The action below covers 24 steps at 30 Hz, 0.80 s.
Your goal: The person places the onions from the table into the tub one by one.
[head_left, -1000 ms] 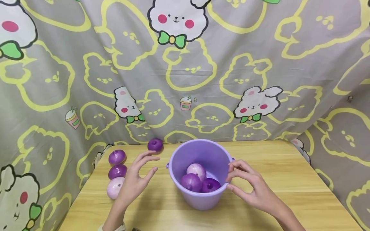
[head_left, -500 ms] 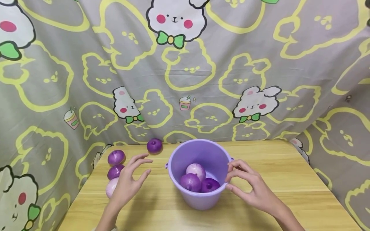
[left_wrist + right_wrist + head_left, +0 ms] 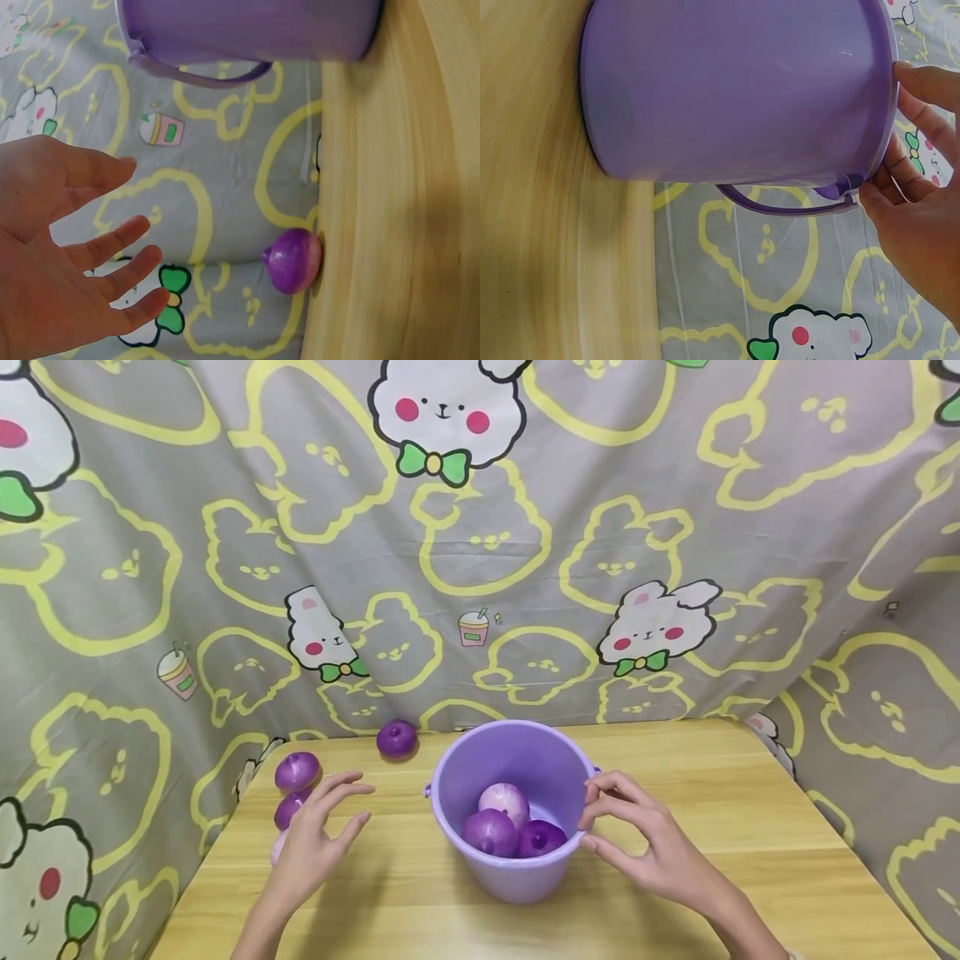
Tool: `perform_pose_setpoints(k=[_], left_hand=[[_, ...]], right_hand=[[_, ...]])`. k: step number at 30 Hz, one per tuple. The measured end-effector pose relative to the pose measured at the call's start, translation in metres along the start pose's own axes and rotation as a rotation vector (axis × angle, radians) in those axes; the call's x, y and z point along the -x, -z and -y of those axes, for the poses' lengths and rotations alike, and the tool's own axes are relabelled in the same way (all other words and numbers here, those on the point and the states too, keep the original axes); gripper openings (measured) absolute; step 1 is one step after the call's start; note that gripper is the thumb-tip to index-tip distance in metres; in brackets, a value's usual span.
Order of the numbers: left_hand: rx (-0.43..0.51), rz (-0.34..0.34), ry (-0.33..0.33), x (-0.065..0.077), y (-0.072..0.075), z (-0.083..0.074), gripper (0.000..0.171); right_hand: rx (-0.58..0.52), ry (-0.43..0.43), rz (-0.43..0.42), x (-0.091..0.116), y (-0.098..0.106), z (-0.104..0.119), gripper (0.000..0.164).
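Note:
A light purple bucket (image 3: pixel 517 877) stands upright on the table with three onions in it: a pale one (image 3: pixel 504 802), a purple one (image 3: pixel 489 833) and a darker one (image 3: pixel 542 838). My right hand (image 3: pixel 645 839) pinches the bucket's right rim between thumb and fingers, as the right wrist view also shows. My left hand (image 3: pixel 311 847) hovers at the left with fingers spread and nothing in them. Behind it, a purple onion (image 3: pixel 297 772) is in full view, while another purple onion (image 3: pixel 289 810) and a pale onion (image 3: pixel 278 847) are partly hidden.
A single dark purple onion (image 3: pixel 397 740) lies near the table's back edge, left of the bucket. Cartoon-print cloth (image 3: pixel 480 527) hangs round the back and sides of the wooden table (image 3: pixel 750 827). The bucket's handle (image 3: pixel 780 206) hangs on its far side.
My left hand has drifted left, away from the bucket and across the row of onions, covering more of them. My right hand stays on the bucket rim. The head view has shifted slightly.

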<state>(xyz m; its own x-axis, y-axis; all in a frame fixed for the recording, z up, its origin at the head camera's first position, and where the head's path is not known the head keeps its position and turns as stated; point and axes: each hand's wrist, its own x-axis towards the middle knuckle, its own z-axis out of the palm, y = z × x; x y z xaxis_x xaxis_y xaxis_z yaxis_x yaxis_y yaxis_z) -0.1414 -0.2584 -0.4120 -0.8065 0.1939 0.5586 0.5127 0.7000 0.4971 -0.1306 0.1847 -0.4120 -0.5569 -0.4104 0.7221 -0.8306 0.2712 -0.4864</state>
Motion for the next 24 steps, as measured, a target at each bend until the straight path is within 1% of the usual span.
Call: perform_pose_setpoints(k=[3, 6, 10, 17, 24], left_hand=[[-0.013, 0.004, 0.015, 0.003, 0.003, 0.004, 0.041], [0.002, 0.001, 0.024, 0.006, 0.005, 0.008, 0.04], [-0.029, -0.015, 0.022, 0.011, 0.008, 0.014, 0.038], [-0.08, -0.035, -0.016, 0.019, 0.012, 0.023, 0.038], [-0.11, -0.037, -0.017, 0.023, 0.014, 0.032, 0.036]], right_hand=[[0.002, -0.006, 0.002, 0.0, 0.0, 0.0, 0.041], [0.001, -0.015, 0.003, 0.0, 0.0, 0.001, 0.04], [-0.004, -0.03, 0.01, 0.0, 0.0, 0.001, 0.04], [-0.01, -0.036, 0.015, -0.001, -0.001, 0.001, 0.039], [-0.006, -0.027, 0.012, -0.001, 0.0, 0.002, 0.039]])
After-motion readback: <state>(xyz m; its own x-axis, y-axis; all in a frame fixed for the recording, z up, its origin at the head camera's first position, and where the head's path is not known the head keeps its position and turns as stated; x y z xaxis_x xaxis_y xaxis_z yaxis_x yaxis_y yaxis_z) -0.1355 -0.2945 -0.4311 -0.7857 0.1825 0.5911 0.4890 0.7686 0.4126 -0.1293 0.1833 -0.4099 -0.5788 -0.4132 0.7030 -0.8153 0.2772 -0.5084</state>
